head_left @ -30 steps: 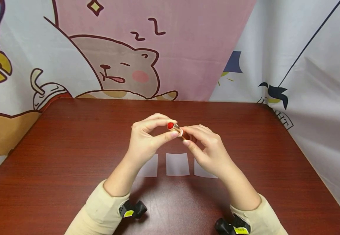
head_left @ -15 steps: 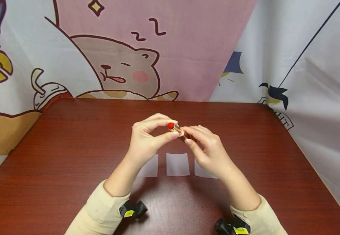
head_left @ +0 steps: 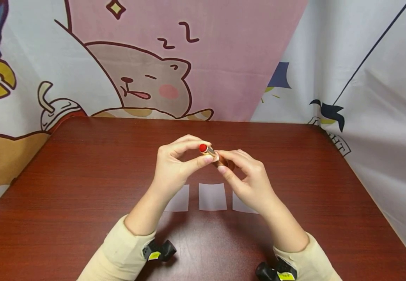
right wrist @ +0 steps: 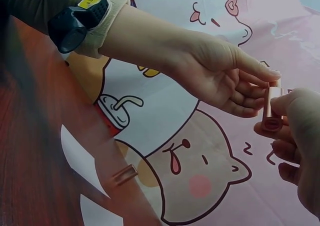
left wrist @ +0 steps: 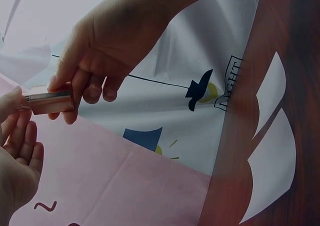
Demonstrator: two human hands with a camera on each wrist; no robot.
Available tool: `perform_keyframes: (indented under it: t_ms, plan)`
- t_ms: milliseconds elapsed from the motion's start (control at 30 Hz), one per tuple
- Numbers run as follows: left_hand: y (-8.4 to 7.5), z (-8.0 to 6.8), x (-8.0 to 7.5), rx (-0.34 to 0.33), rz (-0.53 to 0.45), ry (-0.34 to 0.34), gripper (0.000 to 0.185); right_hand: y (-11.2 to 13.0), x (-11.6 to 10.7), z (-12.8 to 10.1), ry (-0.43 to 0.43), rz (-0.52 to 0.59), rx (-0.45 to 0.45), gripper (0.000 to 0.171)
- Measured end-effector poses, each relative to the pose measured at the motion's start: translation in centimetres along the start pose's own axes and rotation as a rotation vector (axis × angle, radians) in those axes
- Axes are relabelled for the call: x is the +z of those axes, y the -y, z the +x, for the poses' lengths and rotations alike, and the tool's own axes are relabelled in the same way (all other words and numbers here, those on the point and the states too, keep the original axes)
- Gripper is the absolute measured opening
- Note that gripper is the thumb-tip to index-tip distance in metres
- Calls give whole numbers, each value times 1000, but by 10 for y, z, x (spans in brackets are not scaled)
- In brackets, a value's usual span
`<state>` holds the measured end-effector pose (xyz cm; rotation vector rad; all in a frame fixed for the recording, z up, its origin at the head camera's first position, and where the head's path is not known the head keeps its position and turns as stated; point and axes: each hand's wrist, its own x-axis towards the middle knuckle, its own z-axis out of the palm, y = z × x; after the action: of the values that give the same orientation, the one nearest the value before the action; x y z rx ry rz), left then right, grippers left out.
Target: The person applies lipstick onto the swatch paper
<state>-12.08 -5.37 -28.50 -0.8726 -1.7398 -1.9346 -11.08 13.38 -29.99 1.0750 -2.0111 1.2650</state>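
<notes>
Above the middle of the table I hold a rose-gold lipstick tube [head_left: 210, 153], with its red tip [head_left: 203, 148] pointing up and left. My left hand [head_left: 207, 153] pinches the upper part of the tube between thumb and forefinger. My right hand [head_left: 224, 162] grips the base with curled fingers. In the left wrist view the right hand [left wrist: 95, 61] holds the tube [left wrist: 50, 102]. In the right wrist view the left hand [right wrist: 225, 81] meets the tube [right wrist: 272, 108] from the left.
Three white paper squares [head_left: 212, 196] lie in a row on the dark red table [head_left: 83, 175], just below the hands. A small rose-gold cylinder [right wrist: 124, 175] lies on the table beyond the papers. Cartoon-print cloth [head_left: 146, 78] hangs around the table.
The red tip sits slightly higher and further left than before. My right thumb has shifted a little on the tube's base. Both hands stay in the same place.
</notes>
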Motion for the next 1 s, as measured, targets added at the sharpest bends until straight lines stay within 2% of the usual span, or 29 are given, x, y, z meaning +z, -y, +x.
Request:
perform_keyframes:
  t_ms: [200, 433, 700, 1000]
  plan:
    - [-2, -1, 0, -43, -9, -15, 22, 0, 2, 0, -21, 45, 16, 35]
    - [-3, -6, -2, -73, -68, -7, 25, 0, 3, -1, -31, 52, 29, 38]
    - [-2, -13, -14, -113, -61, -1, 33, -1, 4, -2, -44, 50, 23, 36]
    - [2, -22, -35, -125, 98, 16, 33, 1, 4, -2, -55, 61, 34, 29]
